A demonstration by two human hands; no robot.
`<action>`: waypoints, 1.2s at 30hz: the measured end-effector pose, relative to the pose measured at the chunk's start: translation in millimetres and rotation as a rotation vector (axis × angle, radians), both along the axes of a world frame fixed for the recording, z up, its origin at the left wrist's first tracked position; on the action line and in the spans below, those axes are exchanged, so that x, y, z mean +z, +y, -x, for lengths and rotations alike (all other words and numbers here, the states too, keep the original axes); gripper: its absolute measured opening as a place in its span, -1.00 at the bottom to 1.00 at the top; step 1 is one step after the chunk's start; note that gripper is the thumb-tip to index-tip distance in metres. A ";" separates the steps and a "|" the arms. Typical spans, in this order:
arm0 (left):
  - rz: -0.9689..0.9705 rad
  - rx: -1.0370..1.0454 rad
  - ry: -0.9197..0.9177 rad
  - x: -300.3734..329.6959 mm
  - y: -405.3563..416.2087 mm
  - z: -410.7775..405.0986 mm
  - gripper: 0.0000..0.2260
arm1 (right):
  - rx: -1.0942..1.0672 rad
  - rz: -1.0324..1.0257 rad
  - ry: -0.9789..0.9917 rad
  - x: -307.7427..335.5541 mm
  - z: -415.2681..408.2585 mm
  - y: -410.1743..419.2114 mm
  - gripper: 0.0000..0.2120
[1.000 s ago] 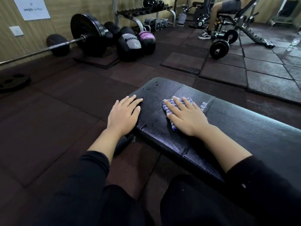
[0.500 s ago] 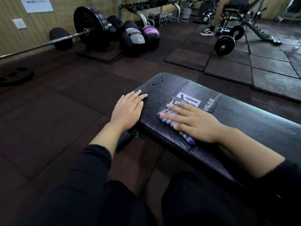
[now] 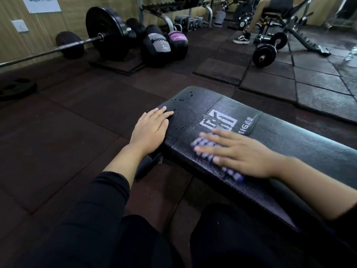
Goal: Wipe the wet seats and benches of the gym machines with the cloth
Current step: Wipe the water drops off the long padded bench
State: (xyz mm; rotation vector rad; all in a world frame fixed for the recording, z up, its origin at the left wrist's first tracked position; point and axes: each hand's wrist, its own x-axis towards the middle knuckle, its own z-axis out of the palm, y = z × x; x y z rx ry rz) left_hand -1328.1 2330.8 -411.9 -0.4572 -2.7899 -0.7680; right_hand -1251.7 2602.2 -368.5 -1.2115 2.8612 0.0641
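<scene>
Your right hand (image 3: 239, 153) lies flat with straight fingers on the checked cloth (image 3: 204, 147), pressing it against the top of the black bench (image 3: 289, 140) just below the white logo, while your left hand (image 3: 150, 130) rests open-palmed on the bench's near end edge, gripping nothing. The cloth looks thin, soft and light, likely to bunch or slide on the slick, beaded vinyl. Keep your palm spread over its middle rather than pinching a corner.

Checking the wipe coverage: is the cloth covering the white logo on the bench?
No. The checked cloth lies under the right hand, just short of the white logo on the bench.
</scene>
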 end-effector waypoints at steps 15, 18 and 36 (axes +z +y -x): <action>-0.039 0.021 -0.002 3.0 0.6 -4.4 -0.63 | 0.031 0.039 -0.051 -4.0 19.8 -28.8 -0.53; -0.013 0.065 -0.042 5.1 2.3 -4.8 -0.57 | -0.153 0.057 -0.040 -4.8 53.8 -16.8 -0.51; 0.092 0.237 -0.037 5.2 17.3 0.5 -0.54 | -0.360 0.022 0.019 -9.8 204.5 -72.0 -0.52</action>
